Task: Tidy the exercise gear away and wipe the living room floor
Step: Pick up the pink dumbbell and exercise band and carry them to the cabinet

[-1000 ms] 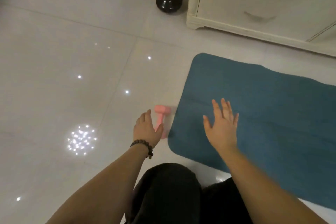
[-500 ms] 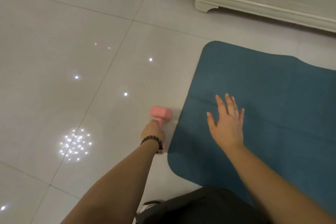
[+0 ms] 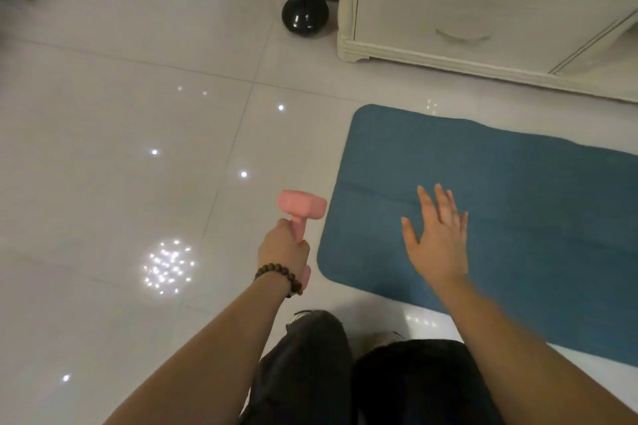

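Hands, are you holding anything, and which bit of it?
The left hand grips the pink dumbbell by its middle handle. The right hand holds nothing.

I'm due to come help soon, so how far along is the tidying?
Barely begun. Nothing looks put away yet. In hand: the left hand grips the pink dumbbell. The right hand is open over the blue mat, which lies unrolled. Left: store both, then wipe the floor; no cloth is visible.

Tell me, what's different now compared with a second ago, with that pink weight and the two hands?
The left hand has closed round the pink dumbbell, which lay on the floor beside the mat, and raised it. The right hand stays open, fingers spread, over the blue mat, which still lies flat. The black vase and cabinet have not moved.
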A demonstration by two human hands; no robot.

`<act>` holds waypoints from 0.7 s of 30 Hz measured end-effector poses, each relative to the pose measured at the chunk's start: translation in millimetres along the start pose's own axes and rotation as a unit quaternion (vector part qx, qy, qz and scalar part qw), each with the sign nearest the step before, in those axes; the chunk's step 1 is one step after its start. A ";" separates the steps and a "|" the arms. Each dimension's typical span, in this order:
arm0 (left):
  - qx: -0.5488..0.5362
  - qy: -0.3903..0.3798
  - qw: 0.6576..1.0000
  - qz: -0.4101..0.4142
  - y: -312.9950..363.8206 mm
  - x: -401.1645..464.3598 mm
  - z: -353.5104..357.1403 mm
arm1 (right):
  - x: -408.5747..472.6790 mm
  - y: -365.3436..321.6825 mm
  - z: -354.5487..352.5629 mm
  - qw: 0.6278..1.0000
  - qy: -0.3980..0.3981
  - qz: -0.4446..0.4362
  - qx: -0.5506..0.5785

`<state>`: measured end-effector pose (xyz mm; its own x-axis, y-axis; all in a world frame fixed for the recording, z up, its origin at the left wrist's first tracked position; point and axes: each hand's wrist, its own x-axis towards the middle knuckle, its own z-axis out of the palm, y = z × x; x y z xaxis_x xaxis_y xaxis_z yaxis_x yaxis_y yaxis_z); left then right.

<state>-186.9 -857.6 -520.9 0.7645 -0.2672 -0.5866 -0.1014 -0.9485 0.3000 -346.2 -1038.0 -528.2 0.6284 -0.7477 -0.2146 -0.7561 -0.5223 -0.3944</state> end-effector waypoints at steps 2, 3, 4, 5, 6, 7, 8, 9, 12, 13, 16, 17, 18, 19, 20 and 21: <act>0.014 -0.003 1.000 0.025 21.6 -44.7 -48.3 | -27.1 -14.9 -56.3 1.000 0.001 0.017 0.001; 0.020 -0.003 0.999 0.037 31.8 -66.6 -72.0 | -41.2 -22.8 -84.5 1.000 0.007 0.024 0.002; 0.024 -0.005 0.999 0.046 41.4 -88.0 -94.2 | -55.5 -30.3 -112.2 0.999 0.014 0.030 0.003; 0.028 -0.006 0.998 0.056 50.6 -108.7 -114.9 | -69.0 -37.2 -138.3 0.999 0.022 0.039 0.005; 0.034 -0.007 0.997 0.065 59.5 -128.6 -134.2 | -81.9 -43.8 -163.4 0.998 0.032 0.050 0.008; 0.039 -0.007 0.996 0.076 67.9 -147.3 -151.6 | -94.6 -49.8 -186.9 0.997 0.042 0.062 0.012; 0.042 -0.007 0.995 0.086 75.5 -164.8 -166.2 | -107.2 -55.2 -207.7 0.996 0.050 0.074 0.016; 0.044 -0.010 0.994 0.095 82.8 -180.9 -178.6 | -120.1 -59.5 -225.8 0.995 0.057 0.083 0.020; 0.058 -0.034 0.990 0.123 105.8 -222.5 -201.3 | -162.4 -64.3 -269.2 0.992 0.072 0.101 0.017; 0.064 -0.045 0.988 0.137 114.5 -235.7 -204.4 | -178.8 -62.2 -280.8 0.990 0.079 0.113 0.016; 0.088 -0.070 0.973 0.200 145.7 -273.3 -199.3 | -232.1 -44.2 -310.0 0.977 0.115 0.179 0.020; 0.100 -0.075 0.966 0.225 157.4 -285.6 -194.0 | -250.1 -36.0 -317.8 0.970 0.129 0.205 0.021; 0.115 -0.077 0.959 0.249 168.7 -297.5 -187.7 | -266.9 -27.7 -324.1 0.963 0.140 0.230 0.021; 0.132 -0.080 0.950 0.273 180.6 -311.3 -180.0 | -284.7 -18.7 -329.9 0.954 0.151 0.258 0.020; 0.150 -0.084 0.940 0.296 192.2 -326.2 -170.8 | -303.6 -9.1 -335.3 0.943 0.163 0.289 0.023; 0.164 -0.088 0.930 0.318 203.5 -341.5 -161.2 | -321.8 0.4 -340.2 0.931 0.175 0.318 0.029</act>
<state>-366.1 -931.9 -138.2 0.3703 -0.7879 -0.4920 -0.7082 -0.5822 0.3993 -610.9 -937.1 -155.3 -0.0486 -0.9916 -0.1199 -0.9375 0.0867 -0.3370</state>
